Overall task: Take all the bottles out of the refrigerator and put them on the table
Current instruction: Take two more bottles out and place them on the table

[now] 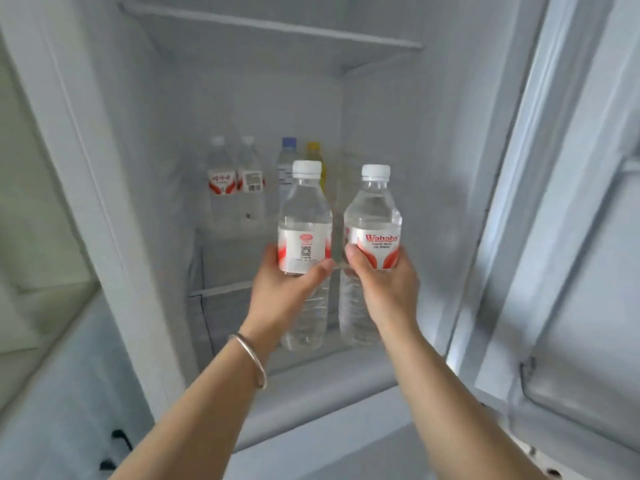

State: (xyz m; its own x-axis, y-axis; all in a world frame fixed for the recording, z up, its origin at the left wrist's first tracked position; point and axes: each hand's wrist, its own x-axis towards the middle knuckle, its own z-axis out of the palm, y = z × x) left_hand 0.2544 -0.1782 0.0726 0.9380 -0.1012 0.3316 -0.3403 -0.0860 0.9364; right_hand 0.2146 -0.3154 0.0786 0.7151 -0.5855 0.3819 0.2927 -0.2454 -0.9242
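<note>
I look into an open white refrigerator [381,109]. My left hand [280,292] grips a clear water bottle [304,220] with a white cap and a red-and-white label. My right hand [388,285] grips a matching water bottle [373,216], label facing me. Both bottles are upright, side by side, held in front of the shelf. At the back of the shelf stand two more red-labelled water bottles [219,181] [250,181], a blue-capped bottle [288,157] and a yellow-capped bottle [314,154], the last two partly hidden behind the held bottles.
A glass shelf [270,27] spans the compartment above. The open refrigerator door [571,237] with its door bins stands at the right. The refrigerator's left frame [104,202] runs down beside my left arm. A silver bangle [251,358] circles my left wrist.
</note>
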